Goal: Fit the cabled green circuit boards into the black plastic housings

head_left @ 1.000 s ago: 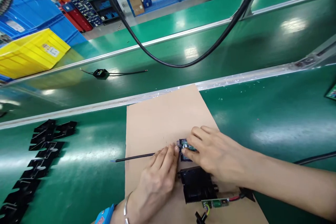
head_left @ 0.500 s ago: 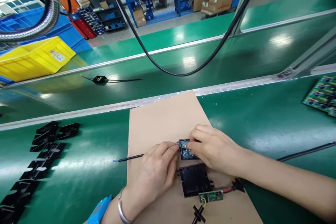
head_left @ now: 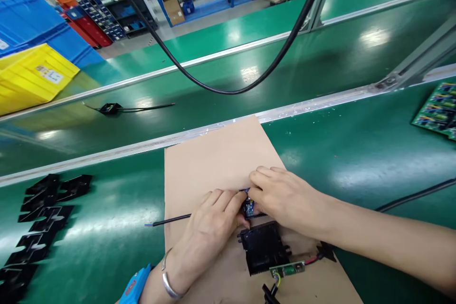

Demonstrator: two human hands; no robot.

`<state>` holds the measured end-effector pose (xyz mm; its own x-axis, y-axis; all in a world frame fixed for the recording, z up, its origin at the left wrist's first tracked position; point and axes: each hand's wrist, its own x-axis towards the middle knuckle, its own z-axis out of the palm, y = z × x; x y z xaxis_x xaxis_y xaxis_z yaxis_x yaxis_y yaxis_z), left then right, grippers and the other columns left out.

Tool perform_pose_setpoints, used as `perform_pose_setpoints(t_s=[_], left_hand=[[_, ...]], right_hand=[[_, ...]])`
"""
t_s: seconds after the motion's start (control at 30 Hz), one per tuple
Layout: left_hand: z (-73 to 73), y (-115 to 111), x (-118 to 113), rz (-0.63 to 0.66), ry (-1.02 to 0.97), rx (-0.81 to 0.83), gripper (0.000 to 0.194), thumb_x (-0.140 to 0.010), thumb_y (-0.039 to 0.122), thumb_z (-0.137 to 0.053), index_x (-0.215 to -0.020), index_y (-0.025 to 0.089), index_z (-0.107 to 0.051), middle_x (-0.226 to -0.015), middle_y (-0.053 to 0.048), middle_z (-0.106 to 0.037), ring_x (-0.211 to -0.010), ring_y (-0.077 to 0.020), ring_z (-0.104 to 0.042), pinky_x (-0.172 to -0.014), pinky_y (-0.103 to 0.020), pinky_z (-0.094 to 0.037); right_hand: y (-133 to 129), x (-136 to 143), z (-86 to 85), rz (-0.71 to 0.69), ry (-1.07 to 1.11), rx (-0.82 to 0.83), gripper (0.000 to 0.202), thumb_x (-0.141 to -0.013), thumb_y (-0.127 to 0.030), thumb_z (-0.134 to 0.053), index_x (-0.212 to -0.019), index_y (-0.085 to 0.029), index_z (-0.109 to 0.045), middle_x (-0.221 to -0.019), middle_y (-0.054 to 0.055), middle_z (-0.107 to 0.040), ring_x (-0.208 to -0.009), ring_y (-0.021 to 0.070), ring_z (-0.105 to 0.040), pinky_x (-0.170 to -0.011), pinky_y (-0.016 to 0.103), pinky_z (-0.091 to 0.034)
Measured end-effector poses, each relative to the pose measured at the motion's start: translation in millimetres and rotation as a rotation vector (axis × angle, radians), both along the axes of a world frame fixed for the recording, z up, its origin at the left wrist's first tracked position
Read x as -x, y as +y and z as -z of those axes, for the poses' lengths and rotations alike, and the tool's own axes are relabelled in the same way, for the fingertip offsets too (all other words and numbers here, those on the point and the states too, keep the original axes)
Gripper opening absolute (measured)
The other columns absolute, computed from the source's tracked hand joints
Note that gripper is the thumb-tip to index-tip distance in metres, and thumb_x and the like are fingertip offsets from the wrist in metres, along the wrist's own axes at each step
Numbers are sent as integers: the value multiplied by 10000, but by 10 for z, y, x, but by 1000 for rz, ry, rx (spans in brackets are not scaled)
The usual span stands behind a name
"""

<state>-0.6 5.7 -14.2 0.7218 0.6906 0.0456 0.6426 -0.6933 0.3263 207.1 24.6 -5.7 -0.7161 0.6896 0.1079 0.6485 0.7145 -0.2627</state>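
Observation:
A small black case with a blue-green circuit board [head_left: 249,206] lies on the cardboard sheet [head_left: 213,161]. My left hand [head_left: 213,223] grips the case's left side, fingers bent round its edge. From above and the right, my right hand [head_left: 285,199] pinches at the board, its fingertips covering much of it. A black cable [head_left: 171,220] runs out to the left from under my left hand. Just below sits an open black case half [head_left: 263,247], with a narrow green board [head_left: 288,270] wired at its lower edge.
Black plastic pieces [head_left: 46,218] are spread at the left. Green circuit boards [head_left: 438,111] lie at the far right. A wired black part [head_left: 111,109] rests beyond the metal rail. A yellow bin [head_left: 32,80] stands upper left, and a black cable [head_left: 228,91] hangs ahead.
The view has shifted slightly. My left fingers have moved farther over the case's left edge, and my hands are closer together, covering more of the board.

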Motion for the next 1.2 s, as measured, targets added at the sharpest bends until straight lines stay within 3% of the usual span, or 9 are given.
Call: perform_pose_setpoints(t_s=[0.17, 0.3, 0.43, 0.53, 0.63, 0.8, 0.97, 1.2], left_hand=[[112, 7, 15, 4, -80, 22, 302, -979, 279, -467, -1256, 159, -485, -1003, -74, -614, -901, -211, -583, -810, -371, -519], [128, 56, 27, -21, -134, -7, 253, -947, 305, -531, -1151, 156, -546, -907, -58, -620, -842, -207, -602, -749, -353, -538], [-17, 122, 46, -53, -159, 112, 352, -858, 377, -661, -1123, 174, -552, -943, -56, -631, -859, -204, -616, -761, -353, -547], [-201, 133, 13, -60, -116, 196, 478, -818, 360, -695, -1221, 175, -516, -1089, -96, -584, -983, -229, -583, -844, -384, -529], [-288, 105, -60, 24, -94, 152, 445, -842, 291, -623, -1263, 189, -518, -1242, -120, -508, -1100, -260, -514, -931, -435, -481], [-121, 68, -122, 165, -10, 5, 433, -895, 213, -519, -1327, 248, -514, -1361, -60, -503, -1181, -291, -451, -986, -491, -445], [-6, 30, -104, 158, -49, -133, 394, -909, 200, -498, -1299, 190, -551, -1338, -68, -553, -1197, -270, -482, -1009, -447, -460], [19, 0, -129, 168, -93, -190, 373, -920, 163, -452, -1275, 127, -559, -1326, -95, -576, -1201, -230, -528, -1040, -390, -446]], right_hand=[[33, 37, 11, 51, 7, 42, 175, -898, -194, -582, -732, -171, -629, -813, 50, -551, -807, 201, -478, -649, 337, -325], [66, 77, 35, 91, 48, 92, 138, -870, -221, -624, -751, -162, -662, -846, 71, -580, -869, 230, -501, -665, 343, -344], [125, -2, 13, 59, 104, 143, 90, -819, -252, -678, -778, -174, -696, -807, 56, -618, -871, 222, -542, -722, 331, -407], [131, -209, -80, 17, 249, 192, 164, -811, -196, -668, -971, -210, -697, -912, 28, -673, -926, 184, -580, -826, 300, -438], [46, -457, -180, 123, 371, 240, 253, -839, -158, -619, -1086, -207, -647, -1034, 34, -669, -977, 171, -585, -862, 292, -443], [-181, -618, -140, 311, 285, 316, 152, -869, -215, -564, -1016, -186, -588, -955, 47, -650, -863, 186, -600, -749, 307, -460], [-190, -541, -30, 333, 275, 317, 140, -906, -171, -467, -953, -195, -597, -901, 39, -647, -807, 171, -590, -719, 295, -437], [-64, -461, -155, 291, 192, 459, 162, -916, -147, -432, -801, -205, -530, -724, -18, -576, -658, 141, -500, -616, 273, -355]])
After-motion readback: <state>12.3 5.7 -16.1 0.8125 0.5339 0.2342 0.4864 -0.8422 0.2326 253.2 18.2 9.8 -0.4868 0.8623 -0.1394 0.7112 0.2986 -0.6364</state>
